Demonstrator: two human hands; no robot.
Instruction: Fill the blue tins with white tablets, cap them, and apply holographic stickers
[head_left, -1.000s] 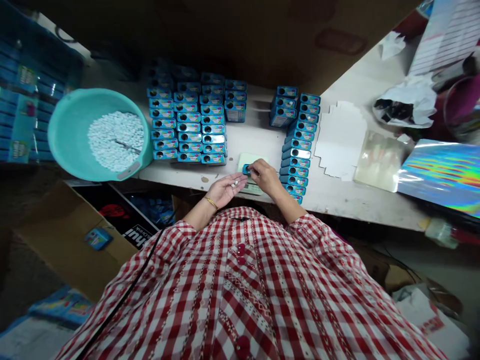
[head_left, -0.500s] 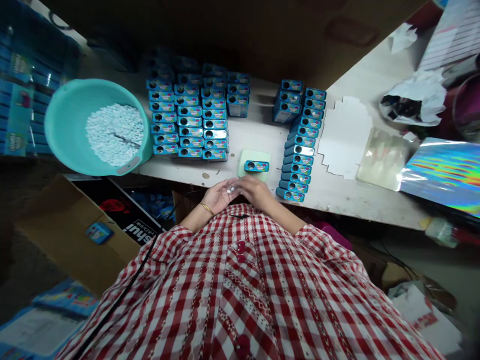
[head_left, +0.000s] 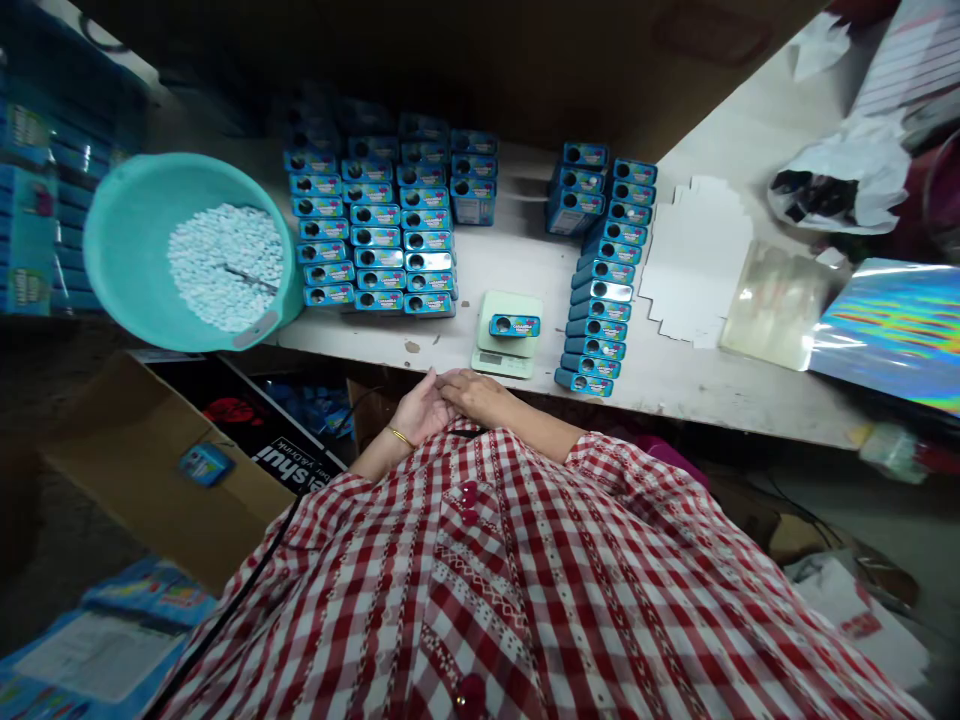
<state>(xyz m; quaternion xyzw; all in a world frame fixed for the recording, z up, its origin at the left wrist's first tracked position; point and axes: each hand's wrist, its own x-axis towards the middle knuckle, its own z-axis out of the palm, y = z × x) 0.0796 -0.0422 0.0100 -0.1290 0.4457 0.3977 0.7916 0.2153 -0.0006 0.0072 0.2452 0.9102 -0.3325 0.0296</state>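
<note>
My left hand (head_left: 418,410) is cupped palm-up at the table's near edge, a gold bangle on its wrist. My right hand (head_left: 480,390) lies against it, fingertips pressed into the left palm and hiding what is there. Just beyond the hands, a small blue box (head_left: 514,325) with a round window lies on a pale green scale (head_left: 501,362); neither hand touches it.
A teal basin (head_left: 120,250) of white tablets (head_left: 225,265) sits at the left of the white table (head_left: 675,390). Rows of blue boxes (head_left: 375,230) stand behind the scale, a column of them (head_left: 600,290) to its right. Flat white cartons (head_left: 694,260), holographic sheet (head_left: 892,330), cardboard box (head_left: 135,470) below.
My right hand has let go of the blue box on the scale and drawn back to the left palm. Both hands have moved toward my body. The white tablets seen in the palm are now covered.
</note>
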